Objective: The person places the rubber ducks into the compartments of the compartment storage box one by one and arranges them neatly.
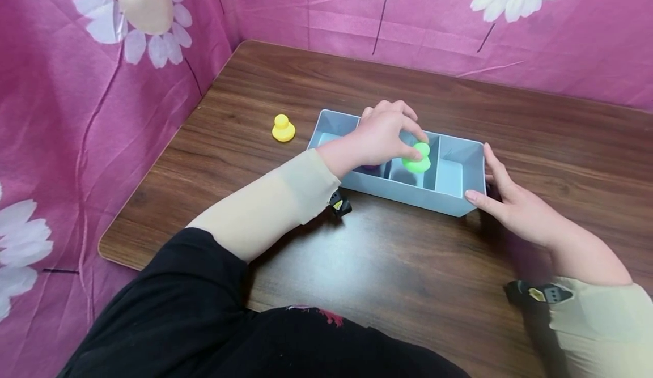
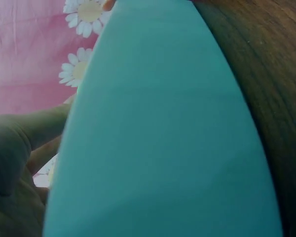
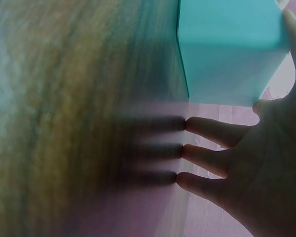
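A light blue divided storage box (image 1: 413, 195) sits on the table, with several compartments in a row. My left hand (image 1: 385, 134) reaches over it and pinches a small green rubber duck (image 1: 417, 162) between thumb and fingers, above the compartment left of the rightmost one. Part of a purple thing (image 1: 370, 166) shows in a compartment below that hand; the rest is hidden. My right hand (image 1: 530, 211) holds the box's right end, thumb at the near corner and index finger at the far corner. In the right wrist view, its other fingertips (image 3: 183, 178) rest on the table.
A small yellow rubber duck (image 1: 283, 130) stands on the wooden table (image 1: 326, 253), left of the box. Pink cloth (image 1: 326, 21) with white daisies hangs behind the table and along its left side. The box's rightmost compartment (image 1: 450, 177) shows its bare floor.
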The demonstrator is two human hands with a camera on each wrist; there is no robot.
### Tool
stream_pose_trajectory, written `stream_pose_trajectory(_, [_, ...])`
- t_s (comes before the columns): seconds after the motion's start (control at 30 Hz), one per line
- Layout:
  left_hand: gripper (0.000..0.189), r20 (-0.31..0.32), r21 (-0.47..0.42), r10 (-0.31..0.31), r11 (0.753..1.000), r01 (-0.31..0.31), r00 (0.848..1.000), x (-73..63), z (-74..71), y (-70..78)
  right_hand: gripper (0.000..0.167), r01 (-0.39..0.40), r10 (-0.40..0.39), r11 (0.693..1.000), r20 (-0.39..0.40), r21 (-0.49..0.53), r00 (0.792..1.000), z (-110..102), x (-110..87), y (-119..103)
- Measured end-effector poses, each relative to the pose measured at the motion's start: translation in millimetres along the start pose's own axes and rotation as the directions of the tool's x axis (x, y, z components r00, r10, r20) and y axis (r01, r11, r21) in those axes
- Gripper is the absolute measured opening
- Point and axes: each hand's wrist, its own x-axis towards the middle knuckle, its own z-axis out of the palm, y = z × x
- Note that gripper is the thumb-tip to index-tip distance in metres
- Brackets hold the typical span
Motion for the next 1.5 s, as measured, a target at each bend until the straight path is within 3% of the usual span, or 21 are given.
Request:
stream_pose_trajectory(0.5, [0.033,0.026,0.004,-0.024,1.000,0.024,0.999,4.3,11.9,-3.7,0.090,0.001,-0.001,1.000,0.003,-0.010,1.000,2,1.0,2])
stream_pose_trajectory(0.83, [0.034,0.004,0.080,-0.055,0.995,0.054,0.998,7.1,14.6,-3.5,0.091,0.014,-0.014,1.000,-0.006,0.008,1.000,1,0.6,2])
stream_pose_trajectory(1.5, [0.023,-0.004,0.160,-0.028,0.987,0.029,1.000,8.8,21.7,-3.8,0.090,0.025,-0.025,0.999,-0.006,0.033,1.000,1,0.7,3])
